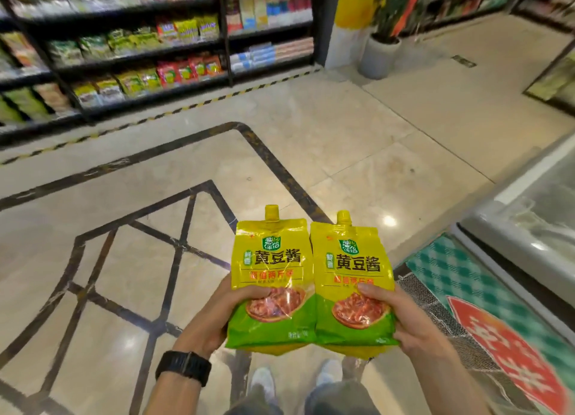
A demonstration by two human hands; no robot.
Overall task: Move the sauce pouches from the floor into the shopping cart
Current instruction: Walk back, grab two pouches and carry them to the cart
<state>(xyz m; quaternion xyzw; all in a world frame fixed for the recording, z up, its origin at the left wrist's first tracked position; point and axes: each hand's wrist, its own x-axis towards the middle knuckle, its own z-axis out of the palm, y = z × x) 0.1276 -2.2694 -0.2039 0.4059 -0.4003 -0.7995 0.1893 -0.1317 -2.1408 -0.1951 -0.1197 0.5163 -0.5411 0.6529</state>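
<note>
I hold two yellow sauce pouches upright and touching side by side in front of me, my left hand (217,315) closed around the left pouch (270,277) and my right hand (407,318) closed around the right pouch (353,287), spouts up. Below them are my shoes (263,383) on the tiled floor (342,141). To my right a wire mesh basket (435,315) with a checkered sign (485,296) sits beside a freezer chest (529,215); stocked shelves (130,56) stand well apart ahead.

"黄豆酱" on left pouch (270,277), right pouch (353,285)
</note>
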